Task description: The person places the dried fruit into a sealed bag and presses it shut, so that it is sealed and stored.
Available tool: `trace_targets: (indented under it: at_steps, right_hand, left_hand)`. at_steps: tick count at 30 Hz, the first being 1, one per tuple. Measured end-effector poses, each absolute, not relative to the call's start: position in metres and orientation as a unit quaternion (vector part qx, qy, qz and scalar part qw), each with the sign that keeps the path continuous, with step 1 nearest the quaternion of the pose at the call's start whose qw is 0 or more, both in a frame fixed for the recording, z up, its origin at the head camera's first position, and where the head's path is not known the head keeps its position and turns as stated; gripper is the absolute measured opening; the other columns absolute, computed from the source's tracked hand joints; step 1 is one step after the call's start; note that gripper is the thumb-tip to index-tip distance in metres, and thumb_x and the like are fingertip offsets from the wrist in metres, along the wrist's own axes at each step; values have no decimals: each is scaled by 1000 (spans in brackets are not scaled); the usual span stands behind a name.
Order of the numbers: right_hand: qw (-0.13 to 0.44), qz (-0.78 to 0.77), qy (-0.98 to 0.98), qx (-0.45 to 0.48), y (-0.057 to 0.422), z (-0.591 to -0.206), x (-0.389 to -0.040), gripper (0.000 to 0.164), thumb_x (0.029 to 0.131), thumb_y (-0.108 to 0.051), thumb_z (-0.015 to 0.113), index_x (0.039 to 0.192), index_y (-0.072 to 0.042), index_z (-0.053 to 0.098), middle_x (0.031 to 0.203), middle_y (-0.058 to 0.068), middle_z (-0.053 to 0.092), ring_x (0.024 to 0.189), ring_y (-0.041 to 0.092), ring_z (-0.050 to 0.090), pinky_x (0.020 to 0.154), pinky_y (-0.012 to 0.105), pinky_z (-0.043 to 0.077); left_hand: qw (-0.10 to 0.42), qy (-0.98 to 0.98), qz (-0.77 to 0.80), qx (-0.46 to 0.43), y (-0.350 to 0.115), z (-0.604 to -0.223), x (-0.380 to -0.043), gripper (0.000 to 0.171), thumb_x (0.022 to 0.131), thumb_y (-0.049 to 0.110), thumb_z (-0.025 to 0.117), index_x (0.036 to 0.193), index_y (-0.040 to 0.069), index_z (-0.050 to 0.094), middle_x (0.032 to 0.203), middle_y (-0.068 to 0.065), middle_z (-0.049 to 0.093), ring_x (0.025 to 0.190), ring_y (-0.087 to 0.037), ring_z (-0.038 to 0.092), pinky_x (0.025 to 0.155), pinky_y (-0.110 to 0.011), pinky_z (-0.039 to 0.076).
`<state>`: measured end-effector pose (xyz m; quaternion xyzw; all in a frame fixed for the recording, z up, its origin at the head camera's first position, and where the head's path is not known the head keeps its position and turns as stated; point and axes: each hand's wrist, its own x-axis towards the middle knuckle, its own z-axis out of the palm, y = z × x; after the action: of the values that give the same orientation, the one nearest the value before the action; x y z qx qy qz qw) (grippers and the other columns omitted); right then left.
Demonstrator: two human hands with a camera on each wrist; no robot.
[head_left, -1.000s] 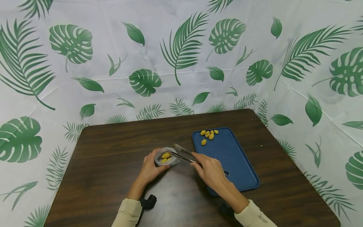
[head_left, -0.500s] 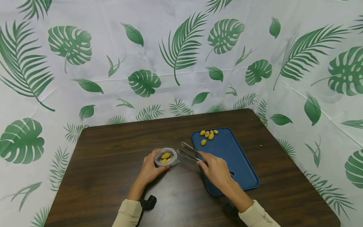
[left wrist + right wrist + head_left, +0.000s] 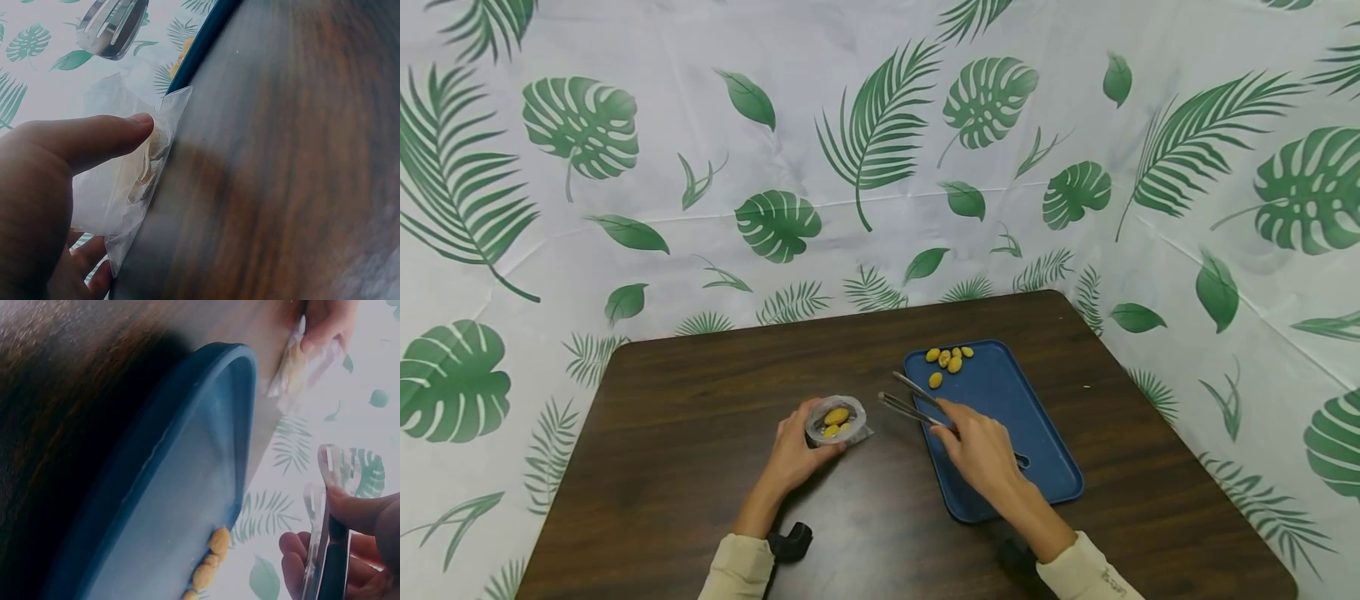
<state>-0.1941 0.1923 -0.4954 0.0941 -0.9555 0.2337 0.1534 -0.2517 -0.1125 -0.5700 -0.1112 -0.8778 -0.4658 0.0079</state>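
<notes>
My left hand (image 3: 796,450) grips a clear plastic bag (image 3: 859,433) standing with its mouth open on the table, the thumb along its near side. Inside lie a few small yellow oval fruits (image 3: 836,416), their exact kind unclear. In the left wrist view the bag (image 3: 119,187) partly hides what it holds. My right hand (image 3: 981,446) holds metal tongs (image 3: 917,404) above the left edge of the blue tray (image 3: 1000,425). The tips of the tongs are apart, with nothing between them. Several more yellow fruits (image 3: 954,365) lie at the tray's far left corner.
A dark wooden table (image 3: 715,400) carries everything. A leaf-print cloth (image 3: 700,167) hangs behind it and along the right. A tiny pale scrap (image 3: 1087,386) lies on the table right of the tray.
The right hand has drawn the tongs away from the bag's mouth, rightward to the tray's left edge. The left hand keeps holding the bag in place. The head view has shifted slightly.
</notes>
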Motion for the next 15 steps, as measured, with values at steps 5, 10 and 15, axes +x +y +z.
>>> trace_targets:
  at_steps: [5, 10, 15]
  right_hand:
    - [161, 230, -955, 91, 195, -497, -196, 46, 89, -24, 82, 131, -8, 70, 99, 7, 76, 60, 6, 58, 51, 24, 43]
    - [165, 222, -958, 76, 197, -498, -197, 50, 87, -26, 84, 131, -6, 69, 104, 11, 76, 70, 15, 70, 54, 31, 52]
    - [159, 219, -961, 62, 201, -499, -198, 50, 88, -27, 83, 132, -7, 68, 103, 11, 75, 72, 17, 71, 55, 34, 53]
  left_hand:
    - [-3, -879, -465, -102, -112, -570, -252, 78, 78, 30, 90, 145, 18, 52, 145, -12, 61, 135, -40, 46, 111, -60, 34]
    - [2, -879, -465, -104, -112, -570, -251, 78, 78, 30, 90, 145, 18, 52, 143, -14, 61, 133, -42, 47, 108, -62, 36]
    - [10, -881, -460, -110, -112, -571, -251, 78, 78, 30, 89, 145, 16, 52, 142, -15, 62, 131, -44, 47, 105, -63, 37]
